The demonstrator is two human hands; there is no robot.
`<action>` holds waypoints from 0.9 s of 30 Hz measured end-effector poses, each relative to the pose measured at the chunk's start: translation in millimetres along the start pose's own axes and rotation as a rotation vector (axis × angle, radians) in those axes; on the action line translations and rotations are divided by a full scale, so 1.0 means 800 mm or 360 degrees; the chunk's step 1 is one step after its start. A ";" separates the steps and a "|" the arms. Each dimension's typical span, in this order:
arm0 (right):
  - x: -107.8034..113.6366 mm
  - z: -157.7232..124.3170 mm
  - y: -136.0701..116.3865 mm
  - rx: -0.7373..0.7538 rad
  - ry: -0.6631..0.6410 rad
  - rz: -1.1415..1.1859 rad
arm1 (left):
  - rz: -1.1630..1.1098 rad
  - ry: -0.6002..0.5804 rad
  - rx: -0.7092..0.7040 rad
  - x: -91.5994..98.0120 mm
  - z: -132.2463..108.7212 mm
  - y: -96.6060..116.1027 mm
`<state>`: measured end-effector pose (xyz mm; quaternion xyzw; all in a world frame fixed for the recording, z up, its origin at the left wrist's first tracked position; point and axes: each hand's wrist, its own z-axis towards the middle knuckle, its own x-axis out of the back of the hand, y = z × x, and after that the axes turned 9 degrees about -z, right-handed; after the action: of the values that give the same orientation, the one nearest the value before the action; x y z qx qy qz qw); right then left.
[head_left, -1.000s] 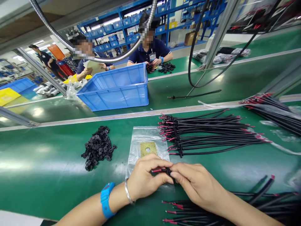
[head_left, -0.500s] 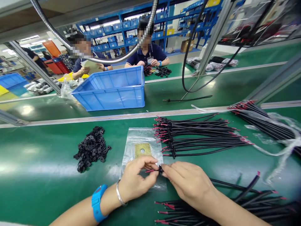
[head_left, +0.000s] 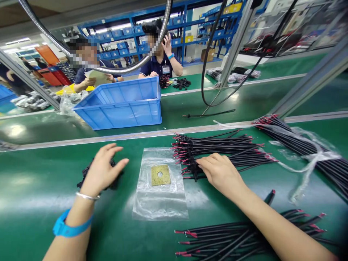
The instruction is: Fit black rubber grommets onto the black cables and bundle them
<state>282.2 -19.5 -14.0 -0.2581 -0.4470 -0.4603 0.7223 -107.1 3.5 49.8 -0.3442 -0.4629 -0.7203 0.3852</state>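
My left hand (head_left: pixel 103 168) hovers over the heap of small black plastic clips (head_left: pixel 83 177), fingers spread and empty; it hides most of the heap. At the near end of a row of black cables (head_left: pixel 231 141) with red wire ends, my right hand (head_left: pixel 221 172) pinches a black cable by its clip. The fingers partly cover that cable. Cables in this row have black clips near their left ends. Between my hands lies a clear plastic bag (head_left: pixel 160 206), with a yellow square plate (head_left: pixel 164 180) with a round hole on it.
More black cables (head_left: pixel 217 237) lie at the front right under my right forearm. A tied cable bundle (head_left: pixel 312 159) rests further right. Behind the metal edge stands a blue bin (head_left: pixel 127 116). Two people (head_left: pixel 160 61) sit across the bench. A metal hose (head_left: pixel 108 69) hangs above.
My hands have separated. The right one carried the cable up to the row; the left one let go and moved left to the clip heap. One person across has raised a hand to the head.
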 end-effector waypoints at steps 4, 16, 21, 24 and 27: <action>0.002 0.001 -0.005 0.0011 -0.0015 0.0007 | 0.0298 0.0172 0.0453 0.033 0.009 -0.117; 0.004 -0.007 -0.006 0.0147 0.0251 0.0352 | -0.0560 -0.0251 0.0338 -0.015 0.011 -0.111; 0.006 -0.008 -0.012 0.0156 0.0264 0.0398 | -0.0653 -0.0325 0.0116 -0.026 0.012 -0.081; 0.016 -0.007 -0.019 0.0182 0.0282 0.0435 | -0.0686 -0.0383 -0.0005 -0.033 0.014 -0.064; 0.033 -0.009 -0.033 0.0286 0.0209 0.0549 | -0.0673 -0.0409 -0.0085 -0.041 0.017 -0.045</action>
<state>266.3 -48.7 5.0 -0.2347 -0.3874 -0.3038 0.8382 -121.3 33.7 12.4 -0.3386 -0.5506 -0.7472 0.1546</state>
